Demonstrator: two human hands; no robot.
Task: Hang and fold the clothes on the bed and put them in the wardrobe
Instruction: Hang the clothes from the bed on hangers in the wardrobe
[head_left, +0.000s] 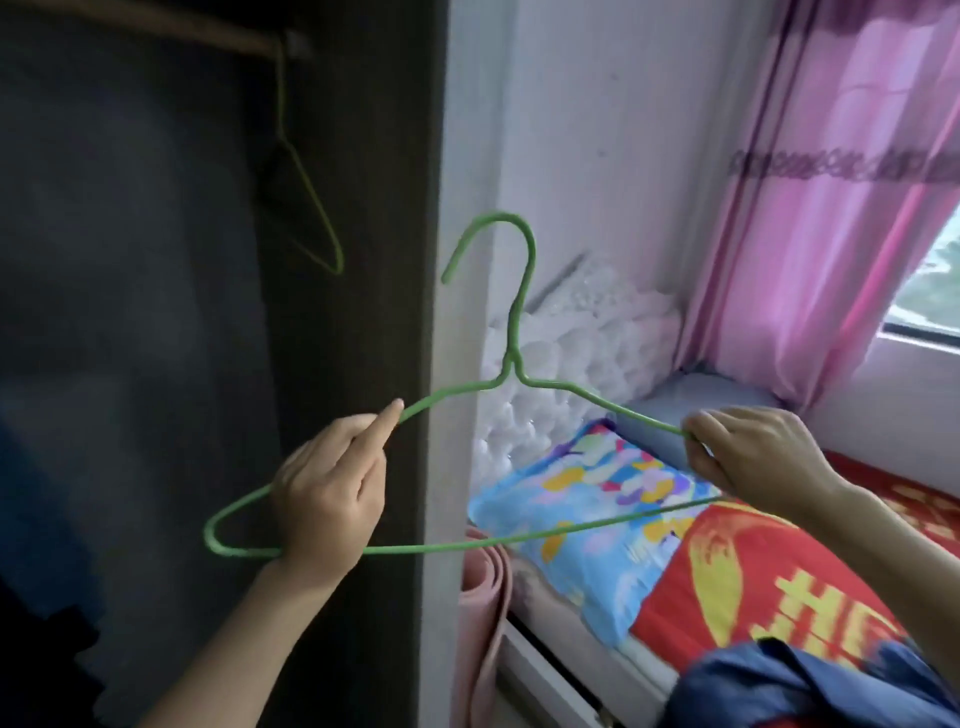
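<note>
A green wire hanger (511, 332) is held up in front of me with its hook pointing up. My left hand (327, 493) grips its left shoulder, the forefinger laid along the wire. My right hand (753, 447) pinches its right end. A second green hanger (311, 208) hangs from the wooden rail (156, 23) inside the dark wardrobe (156, 312) on the left. A blue garment (810, 686) lies crumpled on the bed at the lower right.
The bed (753, 582) carries a red cover with yellow print and a colourful blue pillow (597, 499). White bubble wrap (571, 353) leans on the wall. A pink curtain (831, 208) hangs by the window. A rolled pink mat (483, 623) stands beside the bed.
</note>
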